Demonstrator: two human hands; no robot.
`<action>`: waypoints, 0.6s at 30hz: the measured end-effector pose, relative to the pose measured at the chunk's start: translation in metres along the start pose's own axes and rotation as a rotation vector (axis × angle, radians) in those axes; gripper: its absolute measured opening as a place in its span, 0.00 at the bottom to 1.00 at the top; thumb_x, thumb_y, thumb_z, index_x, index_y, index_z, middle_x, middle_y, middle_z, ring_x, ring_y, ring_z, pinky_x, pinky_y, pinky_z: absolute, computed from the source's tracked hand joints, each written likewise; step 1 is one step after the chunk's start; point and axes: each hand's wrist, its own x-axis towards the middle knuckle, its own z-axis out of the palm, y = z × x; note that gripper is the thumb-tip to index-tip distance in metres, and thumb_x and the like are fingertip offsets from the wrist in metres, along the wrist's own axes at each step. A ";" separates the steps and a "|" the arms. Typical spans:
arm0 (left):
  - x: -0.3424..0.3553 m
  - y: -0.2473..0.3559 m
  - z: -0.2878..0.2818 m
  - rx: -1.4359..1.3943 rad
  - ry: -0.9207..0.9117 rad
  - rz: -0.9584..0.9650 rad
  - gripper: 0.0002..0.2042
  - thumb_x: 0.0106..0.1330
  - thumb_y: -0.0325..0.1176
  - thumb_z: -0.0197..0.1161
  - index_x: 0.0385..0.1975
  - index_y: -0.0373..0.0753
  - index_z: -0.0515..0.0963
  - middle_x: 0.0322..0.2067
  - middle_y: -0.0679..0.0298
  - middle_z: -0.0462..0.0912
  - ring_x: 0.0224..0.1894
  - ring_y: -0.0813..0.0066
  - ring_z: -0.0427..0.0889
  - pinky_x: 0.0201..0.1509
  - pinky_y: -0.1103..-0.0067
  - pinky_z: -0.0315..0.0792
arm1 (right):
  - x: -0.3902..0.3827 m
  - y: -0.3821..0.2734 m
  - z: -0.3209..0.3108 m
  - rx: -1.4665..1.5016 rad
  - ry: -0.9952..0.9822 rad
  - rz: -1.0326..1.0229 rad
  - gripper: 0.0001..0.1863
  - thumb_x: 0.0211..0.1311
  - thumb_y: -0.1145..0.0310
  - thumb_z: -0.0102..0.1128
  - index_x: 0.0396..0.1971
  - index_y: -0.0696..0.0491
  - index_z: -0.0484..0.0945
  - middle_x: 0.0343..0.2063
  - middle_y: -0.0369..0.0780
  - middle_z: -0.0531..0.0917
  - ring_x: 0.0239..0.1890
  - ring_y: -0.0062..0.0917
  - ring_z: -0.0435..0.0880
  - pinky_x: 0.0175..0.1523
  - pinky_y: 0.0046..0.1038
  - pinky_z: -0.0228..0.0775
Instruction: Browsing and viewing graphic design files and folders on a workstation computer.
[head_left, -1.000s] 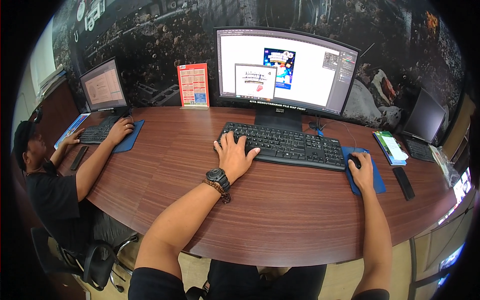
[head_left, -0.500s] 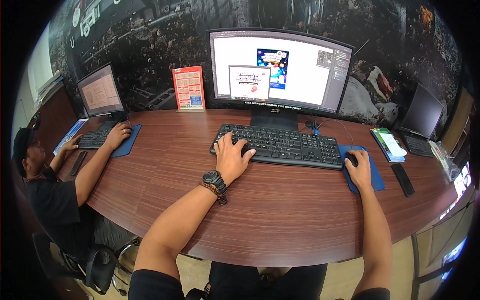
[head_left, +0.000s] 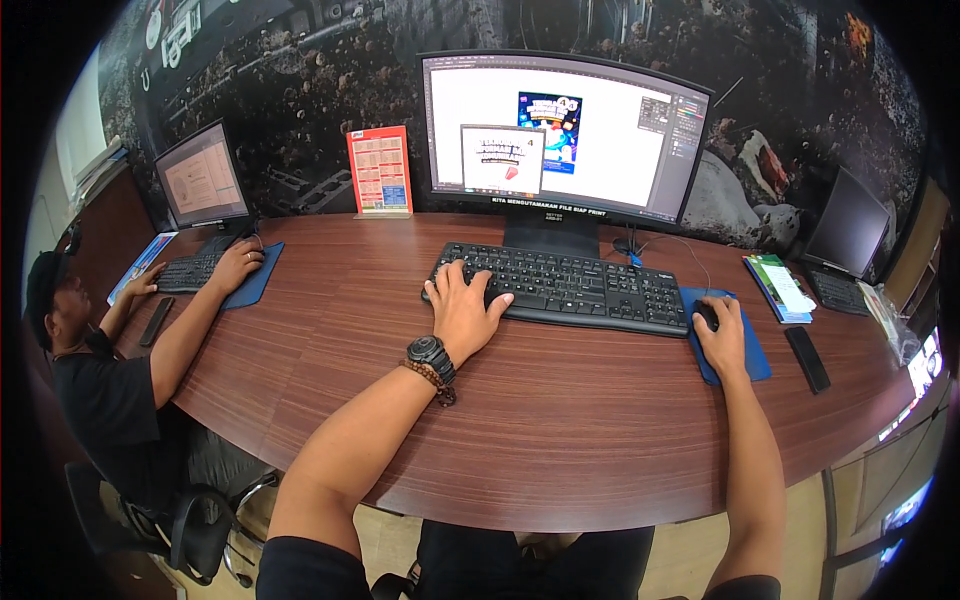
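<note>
Head view: curved brown wood-grain desk (head_left: 560,420), long arc, dark mural wall (head_left: 300,90) behind it. Left hand (head_left: 462,312) lies flat on the left end of the black keyboard (head_left: 570,285), fingers spread over the keys, gripping nothing; black watch (head_left: 430,355) and bead bracelet on that wrist. Right hand (head_left: 722,335) is cupped over a black mouse (head_left: 706,314), closed loosely around it, on a blue mouse pad (head_left: 755,355) just right of the keyboard. Keyboard sits centred in front of a wide curved monitor (head_left: 565,135) showing a design program with a poster layout. Red-orange card stand (head_left: 380,170) upright left of the monitor. Right side: dark phone (head_left: 806,358) flat on the desk, green-white booklets (head_left: 778,287) near it, a second dark screen (head_left: 848,225) further back. Far left: another person in black (head_left: 95,400) seated at a smaller monitor (head_left: 203,180), one hand on their own mouse pad (head_left: 255,280). Tan floor shows under the desk edge.
</note>
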 end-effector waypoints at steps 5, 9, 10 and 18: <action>0.000 0.000 -0.001 0.012 -0.013 -0.006 0.25 0.66 0.51 0.65 0.53 0.36 0.79 0.61 0.36 0.65 0.67 0.41 0.58 0.68 0.45 0.49 | 0.000 0.000 0.001 0.005 -0.007 0.005 0.18 0.58 0.66 0.65 0.48 0.56 0.81 0.50 0.48 0.76 0.54 0.44 0.77 0.59 0.39 0.70; -0.001 -0.002 0.000 0.004 -0.011 -0.009 0.25 0.66 0.51 0.64 0.53 0.37 0.79 0.61 0.36 0.65 0.67 0.41 0.57 0.68 0.44 0.48 | 0.000 -0.003 0.002 0.029 0.001 0.019 0.18 0.58 0.66 0.64 0.47 0.57 0.81 0.50 0.48 0.76 0.53 0.44 0.77 0.59 0.39 0.70; -0.001 -0.003 0.001 0.005 -0.008 -0.007 0.25 0.66 0.51 0.64 0.53 0.37 0.79 0.61 0.36 0.64 0.67 0.41 0.57 0.68 0.43 0.48 | 0.000 -0.002 0.002 0.028 0.002 0.018 0.18 0.58 0.66 0.64 0.47 0.57 0.81 0.50 0.48 0.76 0.53 0.44 0.77 0.59 0.39 0.70; -0.001 0.000 0.000 -0.004 -0.025 -0.010 0.26 0.66 0.51 0.64 0.53 0.36 0.79 0.62 0.36 0.64 0.68 0.41 0.57 0.68 0.42 0.47 | -0.001 -0.001 -0.001 0.018 -0.026 0.042 0.18 0.58 0.66 0.64 0.47 0.56 0.81 0.51 0.49 0.76 0.55 0.46 0.76 0.60 0.41 0.69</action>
